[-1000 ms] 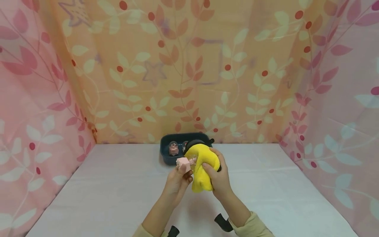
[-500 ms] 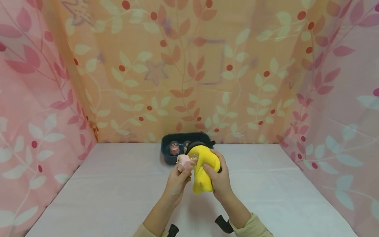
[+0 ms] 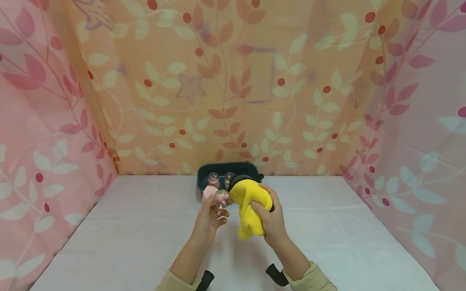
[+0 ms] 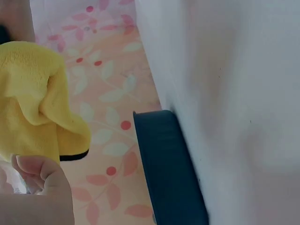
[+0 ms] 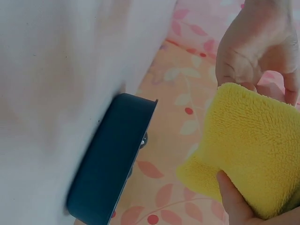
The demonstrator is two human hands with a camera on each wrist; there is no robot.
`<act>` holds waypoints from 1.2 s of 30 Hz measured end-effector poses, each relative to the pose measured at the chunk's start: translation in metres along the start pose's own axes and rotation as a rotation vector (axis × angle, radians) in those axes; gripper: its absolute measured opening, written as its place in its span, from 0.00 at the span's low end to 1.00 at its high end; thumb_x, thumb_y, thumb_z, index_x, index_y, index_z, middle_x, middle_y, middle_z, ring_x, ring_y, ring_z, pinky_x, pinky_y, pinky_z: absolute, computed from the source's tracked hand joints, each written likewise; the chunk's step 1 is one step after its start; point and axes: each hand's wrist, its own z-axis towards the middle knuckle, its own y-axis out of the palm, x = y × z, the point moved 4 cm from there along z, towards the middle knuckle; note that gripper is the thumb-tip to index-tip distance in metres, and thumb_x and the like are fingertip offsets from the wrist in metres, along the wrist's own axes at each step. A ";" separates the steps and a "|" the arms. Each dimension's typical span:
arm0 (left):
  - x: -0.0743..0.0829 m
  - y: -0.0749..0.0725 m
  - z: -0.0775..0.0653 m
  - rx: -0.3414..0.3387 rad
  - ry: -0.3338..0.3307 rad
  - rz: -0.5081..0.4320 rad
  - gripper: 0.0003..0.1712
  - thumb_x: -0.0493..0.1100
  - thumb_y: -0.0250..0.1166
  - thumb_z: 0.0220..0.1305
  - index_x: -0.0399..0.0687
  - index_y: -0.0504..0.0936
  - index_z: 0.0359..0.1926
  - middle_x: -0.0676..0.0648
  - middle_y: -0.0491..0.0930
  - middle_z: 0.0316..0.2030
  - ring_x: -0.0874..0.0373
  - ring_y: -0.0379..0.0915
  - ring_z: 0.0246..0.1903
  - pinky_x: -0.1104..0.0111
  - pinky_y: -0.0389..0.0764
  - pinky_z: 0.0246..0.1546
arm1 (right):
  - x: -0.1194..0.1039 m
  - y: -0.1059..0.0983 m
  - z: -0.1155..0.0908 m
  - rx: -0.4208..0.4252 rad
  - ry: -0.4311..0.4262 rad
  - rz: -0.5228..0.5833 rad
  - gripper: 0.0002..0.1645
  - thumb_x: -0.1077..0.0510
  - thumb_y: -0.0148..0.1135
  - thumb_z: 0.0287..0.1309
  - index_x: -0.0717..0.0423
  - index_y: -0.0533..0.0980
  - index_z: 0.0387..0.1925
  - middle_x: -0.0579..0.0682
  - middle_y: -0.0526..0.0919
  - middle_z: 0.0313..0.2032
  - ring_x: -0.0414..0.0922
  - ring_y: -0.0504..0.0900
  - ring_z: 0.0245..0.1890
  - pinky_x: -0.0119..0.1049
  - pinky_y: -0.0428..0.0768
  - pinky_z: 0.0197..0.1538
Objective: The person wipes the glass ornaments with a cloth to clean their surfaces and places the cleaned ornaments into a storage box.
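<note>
In the head view my left hand (image 3: 205,222) holds a small snow globe by its pink base (image 3: 209,193). Its clear dome (image 3: 222,199), with pink shapes inside, points toward the right and the camera. My right hand (image 3: 274,220) grips a bunched yellow cloth (image 3: 250,198) with black edging, just right of the dome. In the left wrist view my left thumb and fingers (image 4: 44,197) curl at the lower left, and the globe is mostly hidden. The right wrist view has the fuzzy cloth (image 5: 253,145) in front of part of the left hand (image 5: 258,51).
A dark blue bin (image 3: 202,173) stands at the back of the white-covered table (image 3: 145,226), behind the hands. Inside it are two similar globes, one with a pink base (image 3: 213,179) and another (image 3: 229,178) beside it. Patterned curtains (image 3: 233,81) enclose the table.
My left hand has moved left, taking the globe away from the cloth and turning its dome toward the camera. The right hand keeps its grip on the cloth, nearly still.
</note>
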 end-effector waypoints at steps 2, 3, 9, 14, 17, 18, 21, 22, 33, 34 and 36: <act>0.001 -0.003 0.001 -0.009 -0.012 0.010 0.20 0.59 0.47 0.72 0.53 0.76 0.32 0.51 0.79 0.33 0.58 0.71 0.27 0.69 0.73 0.29 | 0.000 0.001 0.000 -0.006 0.000 0.005 0.35 0.66 0.58 0.59 0.58 0.59 0.67 0.56 0.69 0.47 0.48 0.74 0.42 0.37 0.78 0.44; 0.001 -0.003 0.001 -0.018 -0.018 0.017 0.20 0.59 0.47 0.72 0.54 0.77 0.35 0.51 0.79 0.34 0.58 0.71 0.28 0.69 0.73 0.29 | 0.000 0.001 0.000 -0.008 -0.001 0.007 0.35 0.66 0.58 0.59 0.58 0.59 0.67 0.56 0.68 0.47 0.48 0.74 0.42 0.37 0.78 0.44; 0.002 -0.005 -0.001 -0.103 -0.062 -0.015 0.23 0.61 0.45 0.73 0.52 0.78 0.38 0.48 0.81 0.43 0.56 0.78 0.36 0.67 0.80 0.34 | 0.000 0.004 0.001 -0.016 -0.015 -0.006 0.35 0.66 0.59 0.58 0.58 0.60 0.66 0.56 0.68 0.47 0.49 0.74 0.42 0.37 0.78 0.44; 0.005 -0.006 -0.003 -0.147 -0.085 -0.044 0.27 0.62 0.42 0.74 0.52 0.77 0.29 0.47 0.76 0.40 0.56 0.73 0.32 0.67 0.78 0.33 | 0.000 0.005 0.001 -0.014 -0.014 -0.009 0.35 0.66 0.59 0.57 0.57 0.61 0.66 0.56 0.68 0.47 0.49 0.74 0.42 0.38 0.77 0.44; 0.006 -0.007 -0.005 -0.119 -0.119 -0.009 0.29 0.66 0.44 0.72 0.52 0.75 0.25 0.48 0.73 0.34 0.57 0.70 0.27 0.67 0.75 0.30 | 0.002 0.004 0.002 -0.009 -0.010 -0.015 0.35 0.66 0.59 0.57 0.55 0.61 0.66 0.56 0.68 0.47 0.50 0.74 0.42 0.38 0.77 0.44; 0.006 -0.008 -0.006 -0.103 -0.135 0.010 0.29 0.68 0.45 0.70 0.51 0.74 0.26 0.48 0.73 0.32 0.58 0.69 0.26 0.68 0.75 0.30 | 0.002 0.004 0.002 -0.011 -0.013 -0.021 0.35 0.66 0.59 0.57 0.54 0.61 0.66 0.56 0.68 0.47 0.50 0.74 0.42 0.38 0.77 0.43; 0.005 -0.007 -0.008 -0.072 -0.177 0.049 0.31 0.72 0.48 0.66 0.50 0.72 0.31 0.49 0.73 0.28 0.59 0.69 0.23 0.68 0.74 0.29 | 0.001 0.005 0.003 -0.027 -0.036 -0.053 0.35 0.66 0.59 0.56 0.54 0.62 0.66 0.57 0.68 0.47 0.51 0.73 0.42 0.38 0.77 0.43; 0.005 -0.007 -0.008 -0.071 -0.189 0.056 0.32 0.73 0.48 0.65 0.49 0.72 0.33 0.49 0.73 0.27 0.59 0.69 0.23 0.69 0.74 0.28 | 0.001 0.005 0.003 -0.036 -0.051 -0.066 0.35 0.66 0.59 0.56 0.54 0.62 0.66 0.57 0.68 0.47 0.51 0.73 0.42 0.38 0.77 0.43; -0.004 0.005 -0.020 -0.225 -0.268 0.271 0.37 0.77 0.38 0.64 0.50 0.69 0.27 0.51 0.67 0.22 0.62 0.56 0.15 0.72 0.64 0.21 | 0.000 0.016 -0.002 -0.228 -0.155 -0.279 0.37 0.64 0.64 0.54 0.51 0.62 0.65 0.57 0.68 0.48 0.52 0.71 0.41 0.41 0.76 0.41; -0.004 0.006 -0.020 -0.233 -0.260 0.292 0.37 0.77 0.37 0.65 0.51 0.67 0.24 0.52 0.66 0.21 0.62 0.55 0.15 0.73 0.64 0.21 | 0.000 0.017 -0.002 -0.249 -0.150 -0.289 0.38 0.63 0.64 0.54 0.50 0.62 0.66 0.58 0.68 0.49 0.52 0.71 0.41 0.42 0.76 0.41; -0.004 0.007 -0.021 -0.238 -0.241 0.313 0.37 0.77 0.37 0.64 0.51 0.65 0.21 0.52 0.65 0.21 0.62 0.54 0.15 0.73 0.64 0.21 | -0.001 0.020 -0.002 -0.278 -0.134 -0.299 0.39 0.62 0.65 0.54 0.50 0.61 0.67 0.58 0.68 0.49 0.52 0.71 0.41 0.42 0.76 0.41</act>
